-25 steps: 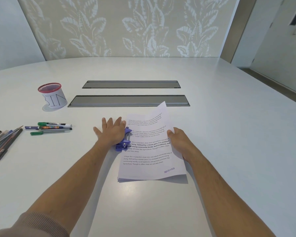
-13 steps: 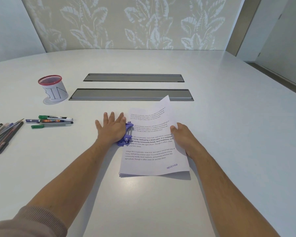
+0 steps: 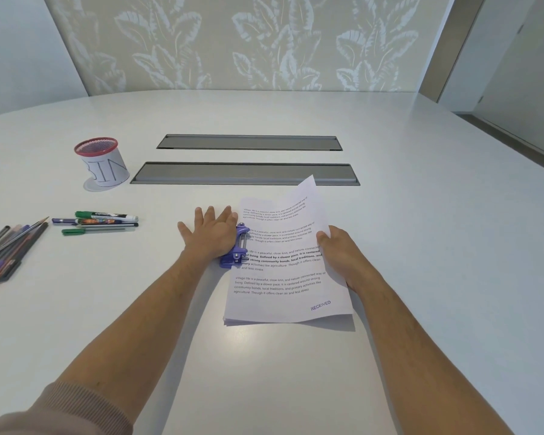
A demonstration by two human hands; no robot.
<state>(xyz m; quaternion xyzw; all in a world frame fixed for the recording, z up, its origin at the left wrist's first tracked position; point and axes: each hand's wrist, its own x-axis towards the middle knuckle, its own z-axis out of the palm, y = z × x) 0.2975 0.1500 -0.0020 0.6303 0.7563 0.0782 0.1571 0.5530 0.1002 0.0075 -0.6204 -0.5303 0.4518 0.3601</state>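
Reaching forward over the near part of the white table [image 3: 421, 246], both bare forearms converged on a stack of papers [image 3: 280, 277] that lay just ahead of the person, its left margin slid into the slot of a purple hole punch [image 3: 237, 250]. The right hand [image 3: 343, 252] pinched the stack's right edge, thumb on top and fingers apparently curled beneath, probably to hold the sheets squared and pushed home so the holes would land in line. The far corner of the top sheet curled up off the table. The left hand [image 3: 209, 237] lay flat, fingers straight and spread, its heel bearing down on the punch's lever with the wrist low, a pose suited to leaning weight into the press. Farther left lay loose pens [image 3: 10, 249] and three markers [image 3: 101, 221], out of the way. Beyond them stood a mesh cup [image 3: 102, 166] marked BIN, beside two grey hatches [image 3: 245, 173].
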